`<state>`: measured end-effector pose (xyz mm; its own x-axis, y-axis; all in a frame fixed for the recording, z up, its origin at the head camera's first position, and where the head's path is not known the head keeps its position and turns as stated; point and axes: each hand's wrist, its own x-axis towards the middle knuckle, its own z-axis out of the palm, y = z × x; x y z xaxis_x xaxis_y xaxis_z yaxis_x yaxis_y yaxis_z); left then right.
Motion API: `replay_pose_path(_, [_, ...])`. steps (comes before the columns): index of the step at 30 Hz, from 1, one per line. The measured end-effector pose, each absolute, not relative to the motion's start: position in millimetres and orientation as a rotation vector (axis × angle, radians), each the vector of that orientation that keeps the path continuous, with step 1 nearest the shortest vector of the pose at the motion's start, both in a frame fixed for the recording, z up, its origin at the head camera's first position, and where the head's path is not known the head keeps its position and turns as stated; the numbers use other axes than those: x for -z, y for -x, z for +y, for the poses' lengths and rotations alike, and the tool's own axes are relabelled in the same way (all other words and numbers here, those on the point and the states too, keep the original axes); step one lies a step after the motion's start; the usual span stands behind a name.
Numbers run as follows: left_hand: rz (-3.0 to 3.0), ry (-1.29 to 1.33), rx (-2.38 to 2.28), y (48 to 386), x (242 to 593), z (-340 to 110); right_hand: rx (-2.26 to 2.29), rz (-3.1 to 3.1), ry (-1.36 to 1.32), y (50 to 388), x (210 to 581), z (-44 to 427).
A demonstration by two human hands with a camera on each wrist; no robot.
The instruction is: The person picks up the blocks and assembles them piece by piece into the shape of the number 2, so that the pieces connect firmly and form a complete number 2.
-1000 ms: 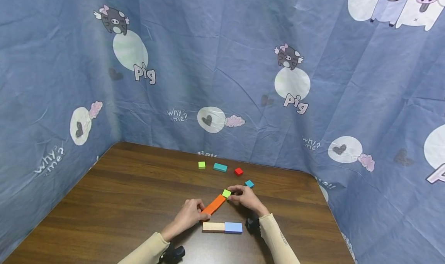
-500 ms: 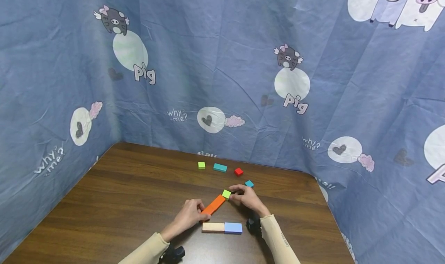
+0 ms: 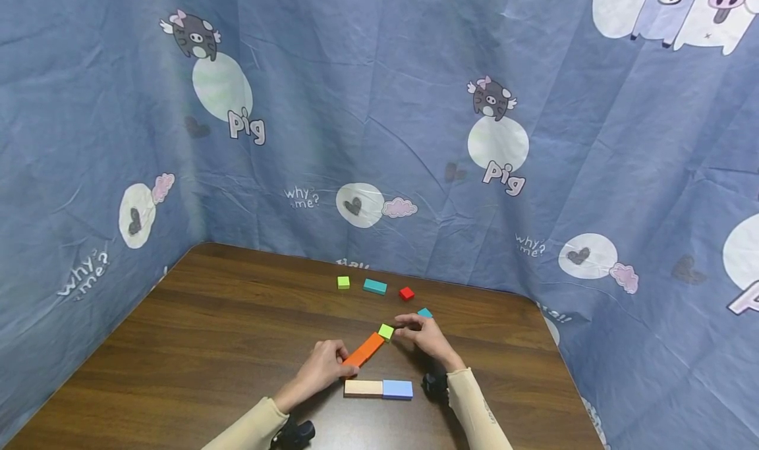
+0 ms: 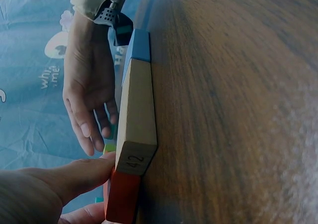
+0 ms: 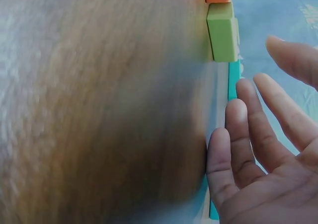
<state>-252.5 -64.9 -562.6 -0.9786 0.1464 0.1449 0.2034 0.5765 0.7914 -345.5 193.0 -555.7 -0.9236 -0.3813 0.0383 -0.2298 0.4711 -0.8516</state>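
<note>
Wood block [image 3: 364,389] and blue block [image 3: 397,389] are lying end to end on the near side of both hands; just past them the left hand [image 3: 324,365] is pinching the near end of the orange blocks [image 3: 364,354], thumb and fingers clamped on. Green cube [image 3: 386,333] is sitting at the far end of that orange line, just beside the right hand [image 3: 428,338], which is hovering clear of it, thumb and fingers apart. Small teal block [image 3: 424,313] is lying right past the right hand's fingers, with red block [image 3: 406,294], long teal block [image 3: 375,286] and far green block [image 3: 343,282] resting beyond both hands, trailing leftward.
</note>
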Motion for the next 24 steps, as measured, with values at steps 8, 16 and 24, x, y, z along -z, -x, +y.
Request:
replay_pose_path(8, [-2.737,0.291,1.371,252.8,563.3,-64.0,1.511,2.554,0.536,345.3,552.7,199.1])
replay_pose_path(16, [-2.728,0.297,1.375,251.8,562.2,-63.8,1.665,2.49,0.473,346.6,546.2,208.4])
replay_pose_path(24, [-2.73,0.296,1.384,251.5,562.4,-64.4,1.752,2.552,0.389,349.5,540.0,221.5])
